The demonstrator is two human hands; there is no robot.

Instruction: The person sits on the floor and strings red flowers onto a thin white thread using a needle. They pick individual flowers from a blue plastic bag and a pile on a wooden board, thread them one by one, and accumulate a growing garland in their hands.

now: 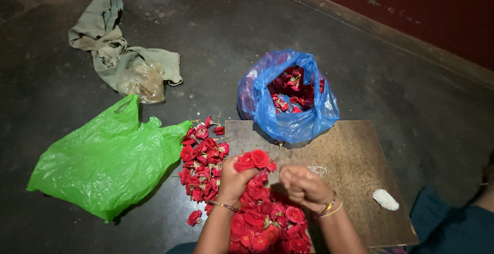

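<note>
Left hand (pixel 234 179) gripping strung red roses (pixel 254 161), right hand (pixel 303 184) fisted (thread (pixel 319 169) likely) — tying in progress; next needs another loose rose (pixel 200 161).

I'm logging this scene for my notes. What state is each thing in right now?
Blue bag: open, upright, red flowers inside.
Green bag: lying flat on the floor.
Cloth: crumpled.
Loose flowers: piled on the floor.
Strung flowers: bunched along the board's near side.
Left hand: closed on a red flower.
Right hand: fist closed; contents hidden.
White thread: loose tangle on the board.
</note>
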